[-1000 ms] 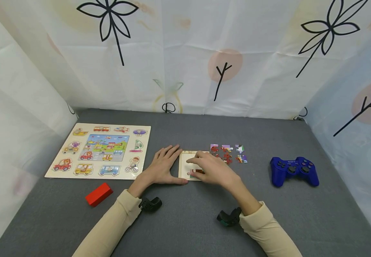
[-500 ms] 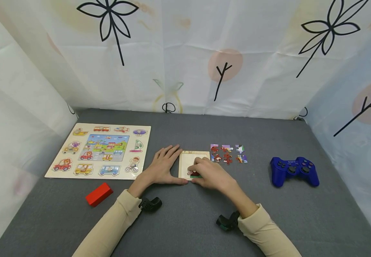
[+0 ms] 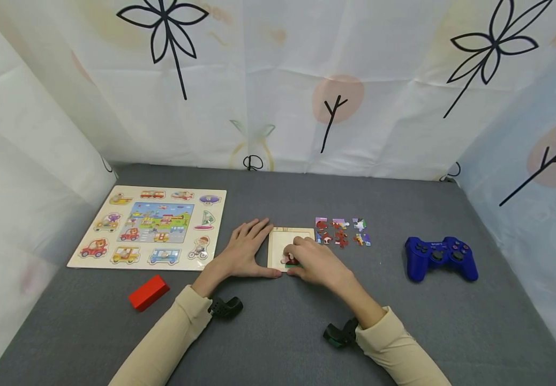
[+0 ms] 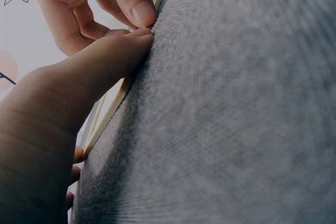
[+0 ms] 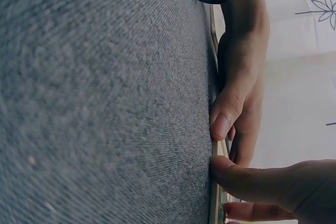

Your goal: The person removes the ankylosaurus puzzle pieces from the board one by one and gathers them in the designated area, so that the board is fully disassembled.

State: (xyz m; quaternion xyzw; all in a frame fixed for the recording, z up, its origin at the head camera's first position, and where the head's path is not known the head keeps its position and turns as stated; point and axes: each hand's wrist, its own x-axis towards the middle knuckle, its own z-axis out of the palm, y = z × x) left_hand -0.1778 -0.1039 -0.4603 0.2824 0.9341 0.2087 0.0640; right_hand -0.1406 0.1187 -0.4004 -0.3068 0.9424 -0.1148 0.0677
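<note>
In the head view a small wooden puzzle tray (image 3: 283,241) lies at the middle of the table. Along its left side rests my left hand (image 3: 246,252), fingers extended, thumb reaching along the near edge. My right hand (image 3: 318,260) bends over the tray's near right part, its fingers curled at a puzzle piece (image 3: 291,261) with dark red and green on it. Fingers partly hide this piece, and whether others lie beside it is unclear. The right wrist view shows both thumbs near the tray's edge (image 5: 214,198), a short gap apart.
Several loose puzzle pieces (image 3: 340,233) lie in rows right of the tray. A blue game controller (image 3: 439,257) is farther right. To the left are a large vehicle picture board (image 3: 152,257) and a red block (image 3: 148,292). Patterned cloth (image 3: 278,80) walls the table's back.
My right hand has drawn back slightly toward the near edge, its fingers more curled over the piece. More of the loose pieces now show. The left hand stays in place.
</note>
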